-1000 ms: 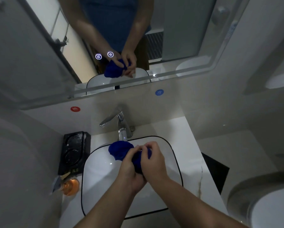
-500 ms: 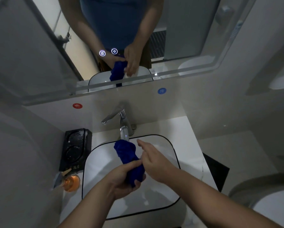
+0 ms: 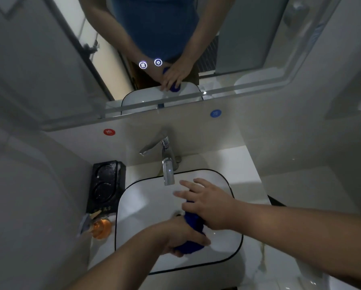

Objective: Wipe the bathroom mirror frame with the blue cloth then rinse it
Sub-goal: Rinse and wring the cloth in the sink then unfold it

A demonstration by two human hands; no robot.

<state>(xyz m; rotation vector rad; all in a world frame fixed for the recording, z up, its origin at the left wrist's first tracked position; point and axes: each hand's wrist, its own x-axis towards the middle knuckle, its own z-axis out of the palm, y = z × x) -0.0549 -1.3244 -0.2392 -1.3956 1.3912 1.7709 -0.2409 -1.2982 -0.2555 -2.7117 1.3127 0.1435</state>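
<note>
The blue cloth (image 3: 193, 222) is bunched into a roll over the white sink basin (image 3: 146, 206). My left hand (image 3: 181, 235) grips its lower end above the basin's front half. My right hand (image 3: 209, 203) lies over the cloth's upper end with its fingers spread and straight, pointing toward the chrome faucet (image 3: 168, 170). The mirror (image 3: 50, 59) hangs above with its lower frame edge (image 3: 227, 93) running across the wall, and it reflects both hands and the cloth. I cannot tell whether water is running.
A black tray (image 3: 106, 183) sits left of the basin, with an orange bottle (image 3: 101, 227) in front of it. Red (image 3: 109, 132) and blue (image 3: 215, 113) round stickers mark the wall above the faucet. A toilet edge shows at the lower right.
Both hands have drawn the cloth back from the spout toward the basin's front. My right hand has gone from gripping the cloth to lying over it with fingers spread.
</note>
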